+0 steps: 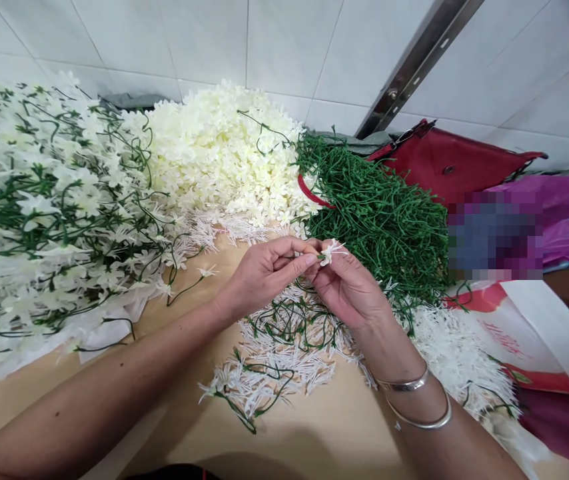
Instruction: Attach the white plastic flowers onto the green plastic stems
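Between my two hands is a small white artificial flower (329, 253) on a green stem. My left hand (277, 267) pinches the stem just behind the bloom. The fingers of my right hand (347, 283) are closed at the flower's base, and thin white stamens stick out past the petals. Below the hands lies a loose pile of white stamens (284, 367) mixed with green stems. A heap of green plastic stems (374, 213) rises just behind my right hand. Two silver bangles (422, 407) circle my right wrist.
Finished-looking white flowers with stems (54, 227) are heaped at left. Cream blossoms (219, 153) pile up at the back centre. More white stamens (454, 353) lie at right, beside a red and white bag (529, 333). A red pouch (459, 160) rests against the tiled wall (204, 40).
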A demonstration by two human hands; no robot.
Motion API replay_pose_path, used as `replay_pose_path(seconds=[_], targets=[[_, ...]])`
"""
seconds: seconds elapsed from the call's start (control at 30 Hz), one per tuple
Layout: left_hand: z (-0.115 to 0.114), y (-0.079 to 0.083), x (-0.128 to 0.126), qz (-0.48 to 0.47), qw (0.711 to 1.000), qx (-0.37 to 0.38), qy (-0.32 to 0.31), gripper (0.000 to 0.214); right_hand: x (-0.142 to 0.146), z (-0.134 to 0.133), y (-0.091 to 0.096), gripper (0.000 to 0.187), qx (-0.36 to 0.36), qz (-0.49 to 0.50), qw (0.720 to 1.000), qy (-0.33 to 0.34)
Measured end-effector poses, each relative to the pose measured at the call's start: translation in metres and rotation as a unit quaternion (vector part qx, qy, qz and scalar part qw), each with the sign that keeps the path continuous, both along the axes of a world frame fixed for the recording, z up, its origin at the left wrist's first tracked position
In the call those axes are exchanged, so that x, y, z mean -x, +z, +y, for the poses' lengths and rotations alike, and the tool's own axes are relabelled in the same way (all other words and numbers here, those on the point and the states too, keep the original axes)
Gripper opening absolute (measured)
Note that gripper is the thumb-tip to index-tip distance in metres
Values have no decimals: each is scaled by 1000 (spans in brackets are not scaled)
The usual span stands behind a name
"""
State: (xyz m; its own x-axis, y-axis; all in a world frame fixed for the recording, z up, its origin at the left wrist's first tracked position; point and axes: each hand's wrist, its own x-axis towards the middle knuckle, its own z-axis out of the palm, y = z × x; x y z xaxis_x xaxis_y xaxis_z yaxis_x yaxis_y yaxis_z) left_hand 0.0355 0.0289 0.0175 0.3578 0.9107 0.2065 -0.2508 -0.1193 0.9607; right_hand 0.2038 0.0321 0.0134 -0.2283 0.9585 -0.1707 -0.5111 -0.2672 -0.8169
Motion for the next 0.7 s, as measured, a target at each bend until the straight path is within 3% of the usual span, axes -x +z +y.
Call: replay_pose_path(seconds=[0.7], targets=[[0,1,0,4,1000,1,5,26,-1,-2,2,25,-35,-10,999,19]])
